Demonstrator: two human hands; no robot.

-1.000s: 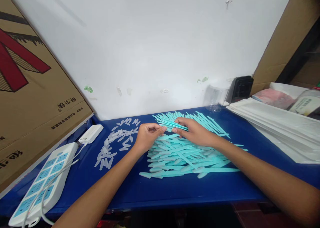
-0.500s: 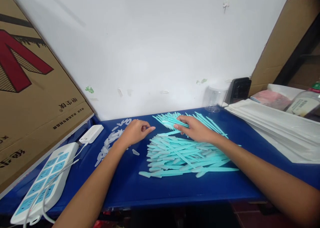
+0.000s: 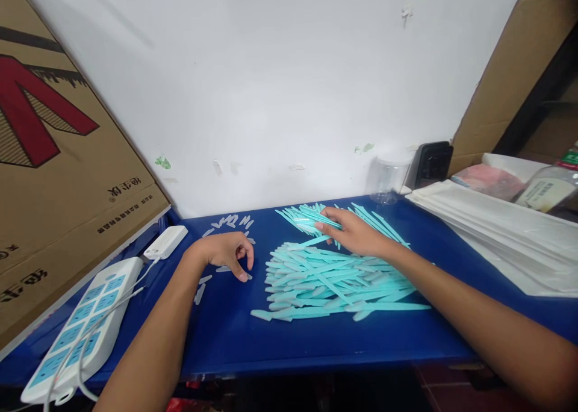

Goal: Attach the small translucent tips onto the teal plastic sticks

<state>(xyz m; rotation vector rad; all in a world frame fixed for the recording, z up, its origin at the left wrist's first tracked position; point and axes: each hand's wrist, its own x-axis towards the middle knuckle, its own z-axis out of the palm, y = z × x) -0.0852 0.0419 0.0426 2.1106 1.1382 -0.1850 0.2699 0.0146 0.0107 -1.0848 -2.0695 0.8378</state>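
My left hand (image 3: 226,252) is low over the table's left half, its fingers curled and its thumb and fingertip closing on a small clear plastic cap (image 3: 248,276). More clear caps (image 3: 230,220) lie scattered around and partly under that hand. My right hand (image 3: 350,230) grips a small bundle of thin teal eyebrow razors (image 3: 310,214). Below it spreads a large pile of teal eyebrow razors (image 3: 325,282), their pale capped ends mostly to the left. Behind the right hand lie further teal razors (image 3: 377,222), partly hidden.
A white power strip (image 3: 85,327) with cables and a white adapter (image 3: 165,242) sit at the left, beside a large cardboard box (image 3: 67,177). Along the wall stand a clear jar (image 3: 386,180) and a black object (image 3: 434,164). White bags (image 3: 497,237) and a bottle (image 3: 548,186) are at the right.
My left hand has moved left and toward me, down to a lone clear cap, and the caps around it have shifted. My right hand stays almost still with its bundle.
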